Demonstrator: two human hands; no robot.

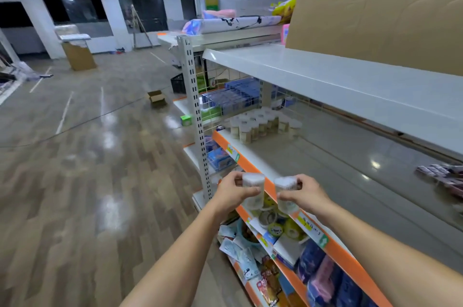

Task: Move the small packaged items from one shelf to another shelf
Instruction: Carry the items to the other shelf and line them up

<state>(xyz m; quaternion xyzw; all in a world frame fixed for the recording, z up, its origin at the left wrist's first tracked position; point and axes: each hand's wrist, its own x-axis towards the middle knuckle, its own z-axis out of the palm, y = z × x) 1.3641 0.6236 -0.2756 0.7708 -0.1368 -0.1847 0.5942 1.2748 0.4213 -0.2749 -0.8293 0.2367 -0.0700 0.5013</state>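
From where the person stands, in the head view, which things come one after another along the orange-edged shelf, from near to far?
Left hand with a clear container and right hand with a second container → bare shelf → cluster of white-lidded jars → blue boxes behind a wire grid.

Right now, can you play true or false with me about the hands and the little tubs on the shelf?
1. Each hand holds one small clear tub. True: the left hand grips one clear tub and the right hand grips another clear tub.
2. The tubs in the hands are already standing on the shelf. False: they are held in the air at the orange shelf edge.
3. A group of similar tubs stands farther along the same shelf. True.
4. The white shelf above is packed with tubs. False: only a big cardboard sheet rests on it.
5. A small open cardboard box sits on the floor. True.
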